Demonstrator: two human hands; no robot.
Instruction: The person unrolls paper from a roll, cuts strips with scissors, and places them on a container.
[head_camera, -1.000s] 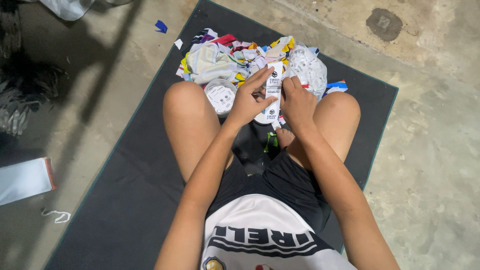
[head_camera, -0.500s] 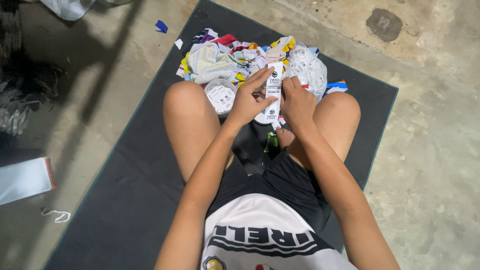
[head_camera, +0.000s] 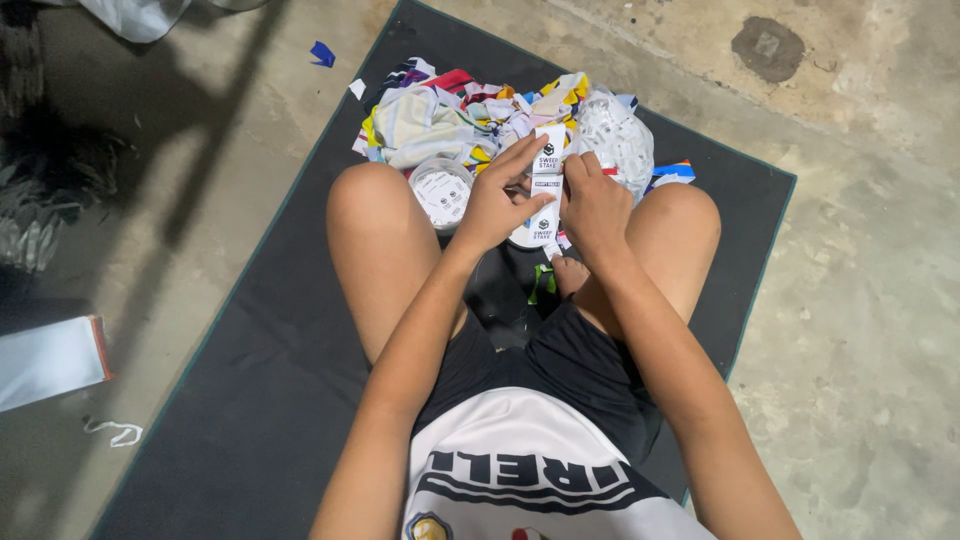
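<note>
The person sits cross-legged on a dark mat (head_camera: 250, 400) laid over a concrete floor (head_camera: 880, 300), knees spread to either side. Both hands meet above the lap, between the knees.

The left hand (head_camera: 495, 205) is closed on a narrow white printed strip (head_camera: 546, 185), thumb and fingers pinching its left edge, with the index finger stretched up along the upper part. The right hand (head_camera: 597, 205) is closed on the same strip from the right edge, fingers curled over it. The strip stands roughly upright between the two hands, its top end clear above the fingers and its lower end hanging below them.

Just left of the left hand, against the inner side of the left knee, lies a round white roll of printed tape (head_camera: 441, 192). Beyond the hands, at the far end of the mat, sits a heap of mixed coloured and white fabric scraps (head_camera: 460, 115), touching the roll and reaching to the right knee.

On the bare floor beyond the mat's far left corner lie a small blue scrap (head_camera: 322, 54) and a small white scrap (head_camera: 357, 89). At the left edge of the view lies a white folded sheet with an orange edge (head_camera: 50, 362), and near it a loop of white cord (head_camera: 115, 432).
</note>
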